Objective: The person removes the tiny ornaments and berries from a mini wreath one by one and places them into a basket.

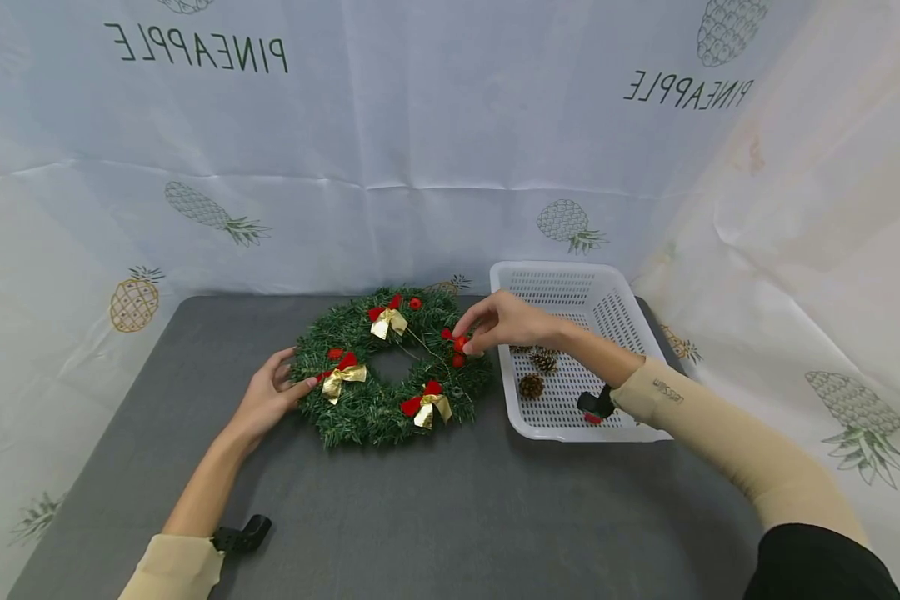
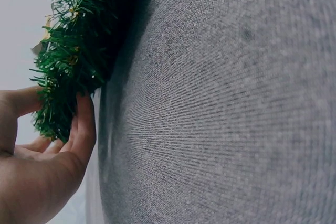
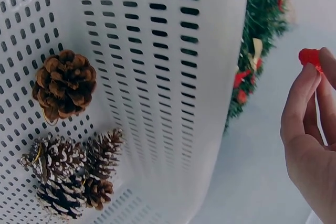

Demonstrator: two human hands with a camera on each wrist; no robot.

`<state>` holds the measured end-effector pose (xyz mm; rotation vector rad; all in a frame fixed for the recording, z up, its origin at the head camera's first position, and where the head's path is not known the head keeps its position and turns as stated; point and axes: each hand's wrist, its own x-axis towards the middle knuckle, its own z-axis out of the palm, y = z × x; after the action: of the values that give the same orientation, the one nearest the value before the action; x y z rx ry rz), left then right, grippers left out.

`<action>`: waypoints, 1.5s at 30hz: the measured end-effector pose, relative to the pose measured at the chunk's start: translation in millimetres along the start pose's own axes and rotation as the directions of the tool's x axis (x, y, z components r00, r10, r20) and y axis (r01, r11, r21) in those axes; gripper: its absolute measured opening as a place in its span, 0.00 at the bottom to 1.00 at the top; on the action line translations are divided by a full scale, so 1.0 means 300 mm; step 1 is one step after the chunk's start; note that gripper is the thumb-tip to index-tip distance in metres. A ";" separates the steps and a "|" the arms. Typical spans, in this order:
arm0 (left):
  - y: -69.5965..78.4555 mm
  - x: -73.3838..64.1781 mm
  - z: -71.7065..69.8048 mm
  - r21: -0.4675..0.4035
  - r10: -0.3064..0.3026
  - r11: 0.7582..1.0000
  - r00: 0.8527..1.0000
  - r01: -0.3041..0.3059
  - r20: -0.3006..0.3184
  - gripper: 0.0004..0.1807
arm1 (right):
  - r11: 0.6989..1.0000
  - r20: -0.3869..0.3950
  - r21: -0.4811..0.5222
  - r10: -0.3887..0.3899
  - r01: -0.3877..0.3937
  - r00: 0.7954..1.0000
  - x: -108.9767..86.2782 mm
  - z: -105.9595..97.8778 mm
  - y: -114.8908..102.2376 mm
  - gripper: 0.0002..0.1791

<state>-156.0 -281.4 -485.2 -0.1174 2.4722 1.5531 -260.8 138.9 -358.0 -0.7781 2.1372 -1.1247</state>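
A green wreath (image 1: 360,421) with red-and-gold bows and small red ornaments lies on the dark grey table (image 1: 390,517). My left hand (image 1: 270,392) grips its left edge, thumb on top near a gold bow (image 1: 343,379). In the left wrist view, the fingers of that hand (image 2: 47,171) curl round the tufted rim of the wreath (image 2: 79,40). Over the wreath's right side, my right hand (image 1: 506,321) pinches a small red ornament (image 3: 310,57) between thumb and fingertips. A thin gold cord (image 1: 423,343) crosses the wreath's centre hole close by.
Right of the wreath stands a white perforated plastic basket (image 1: 510,408), partly under my right forearm. Several pine cones (image 3: 64,85) lie in it, some with white-tipped scales. Behind the table hangs a pale curtain (image 1: 435,125) printed with pineapples.
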 end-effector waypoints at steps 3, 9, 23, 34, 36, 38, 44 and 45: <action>0.002 -0.001 -0.001 -0.005 0.003 1.000 1.000 -0.003 -0.004 0.52 | 1.000 -0.021 0.010 0.006 -0.005 1.000 -0.016 -0.021 -0.003 0.18; -0.002 -0.001 -0.003 -0.015 0.009 1.000 1.000 -0.009 -0.008 0.52 | 1.000 -0.065 0.002 -0.005 0.005 0.998 -0.047 -0.060 0.003 0.18; -0.001 -0.002 0.002 0.002 0.007 1.000 1.000 -0.007 -0.005 0.52 | 0.999 -0.160 0.054 0.007 0.002 0.987 -0.144 -0.165 0.045 0.17; 0.005 -0.009 -0.001 0.000 0.008 1.000 1.000 -0.008 -0.009 0.52 | 0.997 -0.250 -0.020 0.071 -0.078 0.966 -0.217 -0.229 0.100 0.18; 0.006 -0.007 0.001 0.000 0.004 1.000 1.000 -0.004 -0.010 0.53 | 0.996 -0.253 -0.033 0.068 -0.079 0.965 -0.226 -0.238 0.112 0.18; 0.006 -0.005 0.003 0.003 0.003 1.000 1.000 -0.003 -0.011 0.53 | 0.995 -0.254 -0.051 0.065 -0.081 0.965 -0.233 -0.245 0.127 0.18; 0.007 -0.003 0.005 0.003 0.002 1.000 1.000 -0.002 -0.015 0.53 | 0.993 -0.232 -0.057 0.086 -0.102 0.969 -0.248 -0.267 0.170 0.17; 0.007 -0.004 0.005 0.003 0.003 1.000 1.000 -0.003 -0.015 0.53 | 0.992 -0.229 -0.061 0.091 -0.107 0.969 -0.250 -0.270 0.177 0.17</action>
<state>-155.1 -279.0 -483.7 -0.1253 2.4877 1.5548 -282.6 259.1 -348.4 -0.5913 2.3896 -1.1334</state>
